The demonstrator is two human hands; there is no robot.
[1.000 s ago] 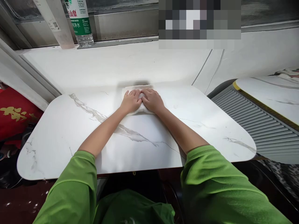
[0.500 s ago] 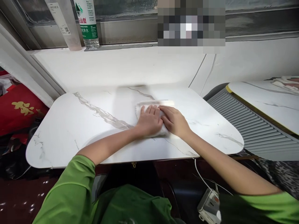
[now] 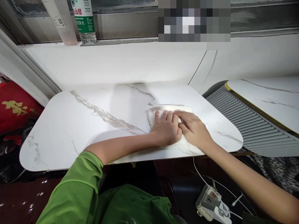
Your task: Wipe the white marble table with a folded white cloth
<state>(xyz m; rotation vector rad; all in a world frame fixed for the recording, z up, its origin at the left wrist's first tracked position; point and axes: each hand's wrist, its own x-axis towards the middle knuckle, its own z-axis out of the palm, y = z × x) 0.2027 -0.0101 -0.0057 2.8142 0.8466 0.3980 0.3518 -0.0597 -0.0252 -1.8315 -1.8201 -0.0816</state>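
A white cloth point(image 3: 170, 109) lies folded on the white marble-patterned table point(image 3: 93, 105), right of its middle. My left hand point(image 3: 165, 129) presses down on the cloth, its fingers slightly bent over it. Beside it my right hand point(image 3: 195, 129) grips the cloth's right part with fingers held together. The two hands touch near the thumbs and cover much of the cloth.
On the window ledge stand a labelled water bottle point(image 3: 84, 23) and a frosted plastic bottle point(image 3: 61, 25). A red bag point(image 3: 18, 105) is at the left. Below the table hangs a power strip point(image 3: 209, 199) with cables. Another marble-patterned table point(image 3: 263, 93) is at the right.
Both hands have slid the cloth to the right and slightly nearer across the table. The view has also shifted a little.
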